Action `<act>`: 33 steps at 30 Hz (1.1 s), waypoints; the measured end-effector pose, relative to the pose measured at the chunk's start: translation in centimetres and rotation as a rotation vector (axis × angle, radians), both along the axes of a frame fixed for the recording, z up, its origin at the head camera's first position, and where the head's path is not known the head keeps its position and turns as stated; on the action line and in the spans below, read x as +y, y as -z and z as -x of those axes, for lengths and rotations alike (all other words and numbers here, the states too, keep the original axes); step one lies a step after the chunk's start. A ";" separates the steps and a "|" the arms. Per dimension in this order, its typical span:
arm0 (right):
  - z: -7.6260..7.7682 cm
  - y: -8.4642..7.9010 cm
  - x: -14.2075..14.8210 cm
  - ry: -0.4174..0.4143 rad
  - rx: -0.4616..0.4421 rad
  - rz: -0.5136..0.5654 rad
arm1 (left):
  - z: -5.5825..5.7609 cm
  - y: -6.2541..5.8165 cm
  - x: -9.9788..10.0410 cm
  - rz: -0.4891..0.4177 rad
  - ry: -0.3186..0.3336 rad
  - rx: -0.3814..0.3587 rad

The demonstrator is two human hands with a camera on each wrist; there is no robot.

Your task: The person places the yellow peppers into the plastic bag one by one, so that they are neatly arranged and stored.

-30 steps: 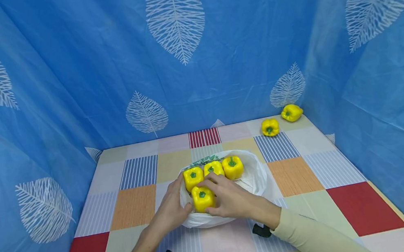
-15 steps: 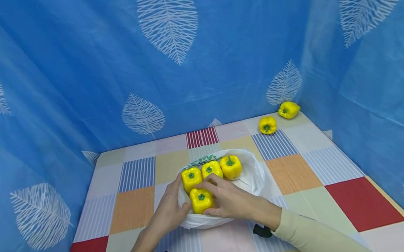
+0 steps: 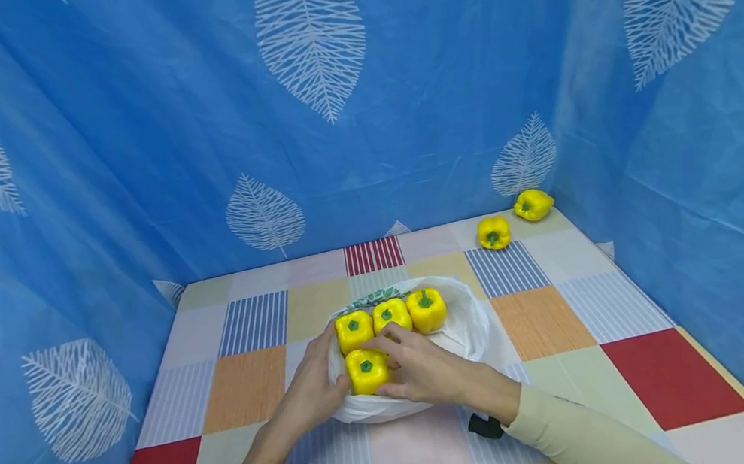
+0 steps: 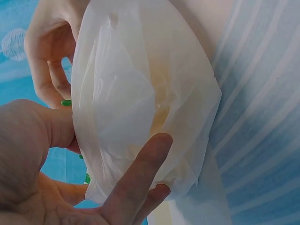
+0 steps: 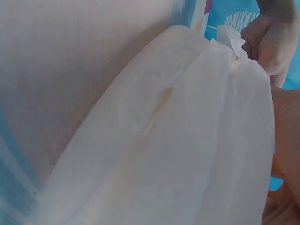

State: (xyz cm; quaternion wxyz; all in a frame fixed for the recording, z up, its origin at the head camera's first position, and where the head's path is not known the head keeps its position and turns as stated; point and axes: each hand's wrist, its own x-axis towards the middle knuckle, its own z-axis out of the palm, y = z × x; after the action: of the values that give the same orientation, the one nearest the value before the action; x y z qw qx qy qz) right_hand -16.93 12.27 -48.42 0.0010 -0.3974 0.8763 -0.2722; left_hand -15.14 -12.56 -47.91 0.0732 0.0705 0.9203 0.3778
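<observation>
An opened white plastic bag (image 3: 380, 410) stands on the table with several yellow bell peppers in it, stems up. Three of them, one being a bell pepper (image 3: 426, 311), form a row along the far side. My right hand (image 3: 427, 366) reaches into the bag, thumb and fingers curved around the near bell pepper (image 3: 365, 375). At the bag's left side is my left hand (image 3: 316, 381), holding the wall. In the left wrist view its fingers (image 4: 140, 173) lie along the outside and its thumb passes over the rim. White plastic hides the peppers in both wrist views.
Two more yellow peppers, a nearer one (image 3: 494, 233) and a farther one (image 3: 533, 204), lie at the table's far right corner. A patchwork cloth (image 3: 252, 384) covers the table. Blue leaf-print curtains (image 3: 400, 108) hang around the back and sides.
The near bell pepper has shifted slightly left and turned a little, leaving a narrow gap beside my right palm. Both hands have stayed almost in place.
</observation>
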 end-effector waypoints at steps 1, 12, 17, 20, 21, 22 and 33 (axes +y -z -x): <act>0.0 -0.1 0.0 0.000 0.002 -0.002 | 0.0 0.0 0.0 0.000 0.000 0.001; 1.0 -2.8 2.8 0.044 0.024 0.059 | 0.3 0.2 -0.1 -0.030 0.004 0.013; 2.3 -3.8 4.7 0.120 0.114 0.080 | 0.1 0.3 -0.1 -0.033 -0.009 -0.003; 3.3 -4.3 6.0 0.165 0.152 0.100 | 0.1 0.4 -0.2 -0.033 -0.010 0.004; 3.7 -4.4 6.5 0.177 0.164 0.107 | 0.1 0.4 -0.3 -0.033 -0.007 0.010; 4.2 -4.5 6.9 0.188 0.173 0.118 | 0.1 0.5 -0.3 -0.031 -0.005 0.013; 7.9 -4.2 11.7 0.330 0.216 0.195 | 0.2 0.5 -0.3 -0.022 -0.010 -0.002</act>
State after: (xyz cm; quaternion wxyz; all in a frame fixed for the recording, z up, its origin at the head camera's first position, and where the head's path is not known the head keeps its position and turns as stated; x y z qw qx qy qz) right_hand -24.88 23.93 -44.24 -0.1757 -0.2734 0.8941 -0.3080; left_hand -15.30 -12.90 -48.44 0.0715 0.0664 0.9163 0.3884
